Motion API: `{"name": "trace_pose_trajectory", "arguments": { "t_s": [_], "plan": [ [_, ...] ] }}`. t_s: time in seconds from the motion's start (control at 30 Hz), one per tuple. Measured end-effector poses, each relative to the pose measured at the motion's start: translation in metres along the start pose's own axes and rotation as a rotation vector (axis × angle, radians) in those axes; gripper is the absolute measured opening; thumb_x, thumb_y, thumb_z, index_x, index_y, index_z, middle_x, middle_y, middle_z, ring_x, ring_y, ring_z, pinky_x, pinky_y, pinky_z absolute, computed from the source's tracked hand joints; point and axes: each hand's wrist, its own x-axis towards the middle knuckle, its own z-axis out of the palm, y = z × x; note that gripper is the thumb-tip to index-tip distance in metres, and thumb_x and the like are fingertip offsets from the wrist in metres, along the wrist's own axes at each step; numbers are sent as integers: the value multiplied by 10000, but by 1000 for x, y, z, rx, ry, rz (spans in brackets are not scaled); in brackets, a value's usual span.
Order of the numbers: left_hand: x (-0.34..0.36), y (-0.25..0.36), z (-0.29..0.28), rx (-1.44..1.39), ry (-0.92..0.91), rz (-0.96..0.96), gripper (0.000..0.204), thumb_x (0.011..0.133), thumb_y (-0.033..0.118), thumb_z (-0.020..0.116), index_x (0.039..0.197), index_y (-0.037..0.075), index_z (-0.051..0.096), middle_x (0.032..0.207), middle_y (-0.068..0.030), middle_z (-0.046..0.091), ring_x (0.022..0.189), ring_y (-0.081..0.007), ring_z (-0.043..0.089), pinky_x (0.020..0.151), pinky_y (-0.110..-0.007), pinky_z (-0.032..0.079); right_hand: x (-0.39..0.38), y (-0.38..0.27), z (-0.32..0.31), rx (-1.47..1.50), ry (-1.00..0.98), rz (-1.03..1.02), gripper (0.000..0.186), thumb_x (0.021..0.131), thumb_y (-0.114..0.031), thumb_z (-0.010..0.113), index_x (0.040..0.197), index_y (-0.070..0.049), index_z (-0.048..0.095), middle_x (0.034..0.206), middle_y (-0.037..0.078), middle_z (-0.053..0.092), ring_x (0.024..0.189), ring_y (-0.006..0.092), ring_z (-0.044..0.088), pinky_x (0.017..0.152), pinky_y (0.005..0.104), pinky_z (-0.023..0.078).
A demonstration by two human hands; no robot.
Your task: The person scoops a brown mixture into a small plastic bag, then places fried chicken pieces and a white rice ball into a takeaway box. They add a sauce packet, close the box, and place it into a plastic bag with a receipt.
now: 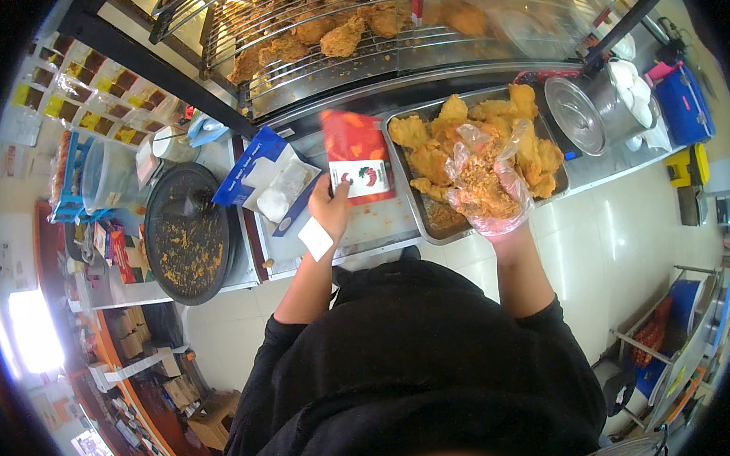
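My left hand (330, 207) pinches the lower edge of a red paper bag (353, 139) with a white printed panel, upright above the counter. A small white square (316, 238) lies against that wrist; whether it is stuck on I cannot tell. In a clear plastic glove, my right hand (506, 201) is closed round a crumb-coated piece of fried chicken (483, 176), over the metal tray (407, 200). Several golden fried chicken pieces (451, 114) fill the tray. Left of the bag stands an open blue and white carton (252, 161) with a white bundle (282, 195) inside.
Behind the counter, a glass cabinet holds fried chicken on a wire rack (293, 68). A large black round pan (189, 272) with crumbs sits at the left. To the right are a steel pot (620, 94), its lid (576, 117) and a blue box (685, 104).
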Motion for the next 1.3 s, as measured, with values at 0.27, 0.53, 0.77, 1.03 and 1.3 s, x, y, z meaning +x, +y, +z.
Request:
{"name": "trace_pose_trajectory", "arguments": {
  "t_s": [0.27,0.53,0.77,1.03,1.3],
  "plan": [
    [-56,67,-71,220,286,658,84,951,6,573,1032,16,589,1082,-134,689,984,-197,671,862,-307,518,22,16,5,-21,127,13,593,888,-235,656,1399,-64,407,1282,149,532,1116,291,583,795,413,571],
    [-80,56,-139,-810,271,111,323,1008,93,506,1315,15,441,1175,-128,611,1021,-154,633,824,-303,579,66,97,53,-269,-26,351,505,868,-246,675,1288,-38,484,1169,178,611,1006,267,648,783,382,589],
    [-100,25,-241,-420,231,-24,275,966,95,608,1235,41,588,1035,-54,647,856,-70,599,635,-205,517,90,217,125,-126,-164,608,521,850,-201,645,1315,-44,471,1191,105,572,1002,214,634,820,367,558],
    [-107,-17,-382,214,184,230,977,592,501,890,1342,6,504,1228,-164,479,1182,-278,479,1003,-405,413,134,373,170,50,-265,872,507,933,-243,556,1387,-57,431,1309,135,555,1146,278,594,958,441,510],
    [-102,-44,-440,528,442,152,527,762,210,755,1230,60,564,1121,-154,581,1047,-359,537,878,-424,440,134,469,193,24,-163,1007,509,923,-280,586,1348,-20,482,1279,168,588,1140,328,608,938,519,521]
  ]
}}
